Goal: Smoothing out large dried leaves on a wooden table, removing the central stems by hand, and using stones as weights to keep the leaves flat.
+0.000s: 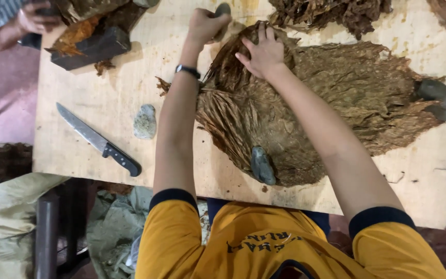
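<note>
The left hand [206, 24] is clenched around a grey stone [222, 9] at the far edge of the dried leaves [305, 98]. The right hand [262, 51] lies flat and open on the leaves, which are spread on the wooden board [109, 134]. A knife [99, 140] and another stone [145, 122] lie at the left

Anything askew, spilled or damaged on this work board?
Nothing serious. The dried leaves have ragged, torn edges, and small leaf scraps lie loose near the dark block. The knife lies unattended, left of the left hand.
</note>
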